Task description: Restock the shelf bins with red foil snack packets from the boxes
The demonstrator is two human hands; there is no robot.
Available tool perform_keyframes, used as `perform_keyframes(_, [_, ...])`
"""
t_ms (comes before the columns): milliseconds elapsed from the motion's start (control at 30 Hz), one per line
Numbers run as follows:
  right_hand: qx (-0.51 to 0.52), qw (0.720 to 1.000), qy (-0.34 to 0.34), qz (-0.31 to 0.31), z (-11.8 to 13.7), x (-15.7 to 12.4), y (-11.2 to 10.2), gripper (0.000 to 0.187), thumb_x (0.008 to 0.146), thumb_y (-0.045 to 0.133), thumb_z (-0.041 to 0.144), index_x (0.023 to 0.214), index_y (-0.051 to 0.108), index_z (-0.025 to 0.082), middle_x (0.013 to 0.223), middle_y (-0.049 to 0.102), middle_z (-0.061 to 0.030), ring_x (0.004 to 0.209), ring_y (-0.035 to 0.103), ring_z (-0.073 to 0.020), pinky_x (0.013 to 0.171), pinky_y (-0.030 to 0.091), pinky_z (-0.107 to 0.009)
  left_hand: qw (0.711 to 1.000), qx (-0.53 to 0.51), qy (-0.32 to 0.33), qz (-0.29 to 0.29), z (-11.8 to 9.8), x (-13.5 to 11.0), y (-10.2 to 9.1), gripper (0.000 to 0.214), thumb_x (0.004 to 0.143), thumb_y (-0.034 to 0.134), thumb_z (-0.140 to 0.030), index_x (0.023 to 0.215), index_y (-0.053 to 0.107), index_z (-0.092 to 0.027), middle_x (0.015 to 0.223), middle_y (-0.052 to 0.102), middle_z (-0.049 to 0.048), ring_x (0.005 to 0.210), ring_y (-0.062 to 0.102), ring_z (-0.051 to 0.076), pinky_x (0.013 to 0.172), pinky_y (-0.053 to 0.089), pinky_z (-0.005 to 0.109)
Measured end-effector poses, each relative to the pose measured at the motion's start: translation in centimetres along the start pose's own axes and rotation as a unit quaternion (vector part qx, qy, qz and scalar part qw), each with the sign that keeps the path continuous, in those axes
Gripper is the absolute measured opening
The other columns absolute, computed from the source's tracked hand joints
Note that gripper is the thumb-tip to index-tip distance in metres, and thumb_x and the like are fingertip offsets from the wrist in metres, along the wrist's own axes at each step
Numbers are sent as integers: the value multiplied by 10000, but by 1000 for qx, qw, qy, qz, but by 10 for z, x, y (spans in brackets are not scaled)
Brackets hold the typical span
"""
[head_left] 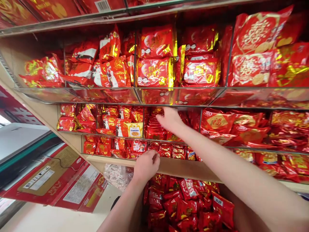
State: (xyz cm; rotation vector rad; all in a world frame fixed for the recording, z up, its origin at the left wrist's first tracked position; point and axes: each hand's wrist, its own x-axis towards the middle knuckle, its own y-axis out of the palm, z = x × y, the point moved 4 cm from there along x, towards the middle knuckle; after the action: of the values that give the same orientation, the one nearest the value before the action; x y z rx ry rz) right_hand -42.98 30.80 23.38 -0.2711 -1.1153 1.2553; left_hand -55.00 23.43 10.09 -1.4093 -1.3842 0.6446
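My right hand (171, 120) reaches into a compartment of the middle shelf, over a tight row of red snack packets (155, 125). Its thumb stands apart from the other fingers, which are partly hidden beneath the shelf above. Lower and to the left, my left hand (147, 163) is at the front edge of the lower shelf, fingers curled together. Whatever those fingers may hold is hidden. Small red packets (165, 150) lie just behind and beside it. Below both arms, a box holds a heap of loose red packets (185, 206).
Clear dividers and front lips part the shelves. Larger red bags (155, 72) fill the upper shelf (101, 96). A yellow cookie packet (135, 130) stands left of my right hand. Flattened red cartons (58, 180) and a clear plastic bag (117, 175) are at the lower left.
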Motion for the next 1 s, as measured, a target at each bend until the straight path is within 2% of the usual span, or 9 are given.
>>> perform_keyframes(100, [34, 985, -168, 23, 27, -102, -10, 248, 793, 442, 217, 1006, 566, 185, 1148, 529, -75, 1078, 448, -193, 950, 349, -318, 1000, -9, 10, 6, 0, 2, -1, 171, 807, 402, -246, 777, 569, -218, 754, 630, 16, 670, 573, 144, 603, 371, 246])
perform_keyframes(200, [26, 927, -345, 146, 12, -219, 24, 136, 788, 467, 208, 748, 595, 227, 732, 622, 2, 709, 549, -151, 763, 460, -279, 1000, -15, 12, 6, -1, 3, -2, 177, 816, 389, -254, 769, 558, -227, 763, 636, 5, 698, 583, 148, 630, 383, 250])
perform_keyframes(233, [13, 934, -315, 168, -8, -247, 38, 134, 778, 488, 203, 704, 596, 234, 696, 625, 15, 679, 553, -145, 724, 467, -261, 1000, -14, 8, 7, -1, 4, -1, 179, 819, 383, -266, 769, 551, -232, 763, 637, -1, 697, 585, 148, 628, 383, 249])
perform_keyframes(300, [-25, 969, -143, 199, -59, -280, 66, 167, 740, 516, 195, 862, 626, 224, 994, 630, -32, 898, 559, -187, 831, 443, -285, 1000, -8, -2, 12, -1, 4, 1, 173, 818, 382, -284, 769, 543, -242, 763, 639, -11, 691, 586, 148, 617, 380, 245])
perform_keyframes(400, [-92, 971, 56, 213, -119, -296, 90, 480, 744, 424, 119, 1219, 476, 151, 1293, 436, -117, 1168, 407, -247, 972, 343, -352, 1000, 3, -17, 21, 0, 4, 2, 175, 817, 380, -304, 776, 542, -251, 764, 638, -17, 688, 582, 146, 612, 373, 239])
perform_keyframes(533, [-162, 952, 177, 191, -145, -287, 98, 568, 719, 417, 93, 1284, 408, 145, 1285, 432, -137, 1140, 422, -283, 915, 372, -393, 999, 1, -24, 36, -1, 2, 1, 194, 818, 371, -316, 787, 551, -251, 783, 641, -13, 694, 580, 149, 616, 372, 243])
perform_keyframes(700, [-184, 934, 258, 163, -149, -283, 97, 588, 654, 483, 81, 1237, 462, 155, 1135, 545, -147, 1048, 479, -325, 859, 374, -442, 999, -4, -32, 34, -3, 0, -1, 213, 815, 379, -333, 770, 565, -237, 731, 636, -10, 643, 572, 138, 587, 373, 239])
perform_keyframes(867, [-72, 962, 230, 126, -158, -293, 93, 397, 693, 447, 109, 1061, 592, 140, 1002, 592, -133, 976, 539, -278, 822, 416, -349, 999, -29, -18, 13, -3, 6, -3, 200, 809, 389, -310, 791, 574, -236, 718, 634, -12, 636, 577, 132, 593, 409, 241])
perform_keyframes(1000, [49, 968, 235, 78, -159, -306, 80, 227, 721, 467, 195, 897, 603, 155, 935, 615, -107, 905, 571, -257, 806, 434, -337, 997, -64, 35, -30, -11, -3, -12, 250, 818, 372, -260, 988, 552, -227, 970, 620, 39, 900, 564, 156, 790, 440, 287])
